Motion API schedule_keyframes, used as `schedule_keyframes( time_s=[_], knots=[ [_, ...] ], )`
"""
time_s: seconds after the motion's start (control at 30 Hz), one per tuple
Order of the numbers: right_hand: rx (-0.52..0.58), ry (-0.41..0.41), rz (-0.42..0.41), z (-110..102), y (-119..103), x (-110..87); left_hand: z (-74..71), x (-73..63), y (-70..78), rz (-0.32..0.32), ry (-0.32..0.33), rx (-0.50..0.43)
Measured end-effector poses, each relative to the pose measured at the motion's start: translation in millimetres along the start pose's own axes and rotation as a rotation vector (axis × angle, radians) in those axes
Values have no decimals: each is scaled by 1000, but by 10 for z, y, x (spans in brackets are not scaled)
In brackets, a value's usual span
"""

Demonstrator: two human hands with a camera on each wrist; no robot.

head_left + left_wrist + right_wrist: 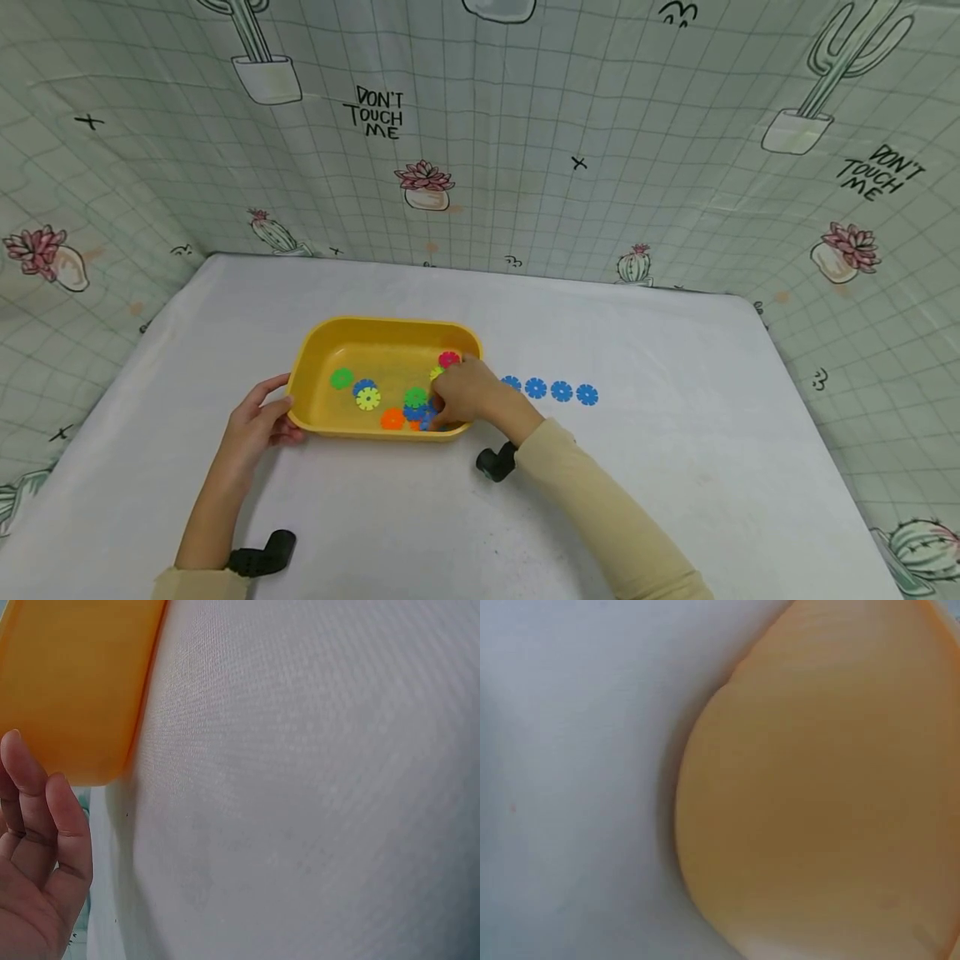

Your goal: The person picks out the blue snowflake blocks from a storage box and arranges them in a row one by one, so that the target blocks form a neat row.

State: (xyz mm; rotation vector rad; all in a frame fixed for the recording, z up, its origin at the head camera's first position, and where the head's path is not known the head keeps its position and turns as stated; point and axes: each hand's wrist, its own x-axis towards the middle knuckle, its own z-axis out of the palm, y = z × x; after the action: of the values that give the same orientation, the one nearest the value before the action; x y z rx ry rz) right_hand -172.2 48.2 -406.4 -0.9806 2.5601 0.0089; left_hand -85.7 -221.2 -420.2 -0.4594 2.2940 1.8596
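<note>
A shallow yellow tray [375,332] stands on the table, with small notched plastic discs in it. My left hand [258,417] holds the tray's left end, thumb at the rim. In the left wrist view, fingers of the left hand [41,840] curve at the orange-looking tray wall [75,690]. My right hand [468,390] reaches over the right rim, fingers down among blue discs [415,412]; the fingertips are partly hidden, and I cannot tell whether they pinch one. Near it lie a green disc [416,397], an orange disc [392,418] and a pink disc [448,359].
Several blue discs [561,391] lie in a row on the white tablecloth [675,467], right of the tray. Further left inside the tray are a green disc [342,378] and a yellow disc [368,399]. A cactus-print cloth [525,125] hangs behind the table.
</note>
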Motion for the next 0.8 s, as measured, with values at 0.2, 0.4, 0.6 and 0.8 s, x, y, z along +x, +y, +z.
schedule_keyframes(
  time_s=[0.2,0.4,0.6,0.8],
  knots=[
    [47,-50,-18,10,-71,22,-9,1,-4,-2,2,-8],
    [85,-51,7,33,-90,47,-11,8,-26,0,0,-24],
    [159,-6,0,32,-79,27,-9,19,-56,18,20,-18],
    [216,41,-11,39,-69,6,-34,47,-113,18,-4,-51]
  ],
)
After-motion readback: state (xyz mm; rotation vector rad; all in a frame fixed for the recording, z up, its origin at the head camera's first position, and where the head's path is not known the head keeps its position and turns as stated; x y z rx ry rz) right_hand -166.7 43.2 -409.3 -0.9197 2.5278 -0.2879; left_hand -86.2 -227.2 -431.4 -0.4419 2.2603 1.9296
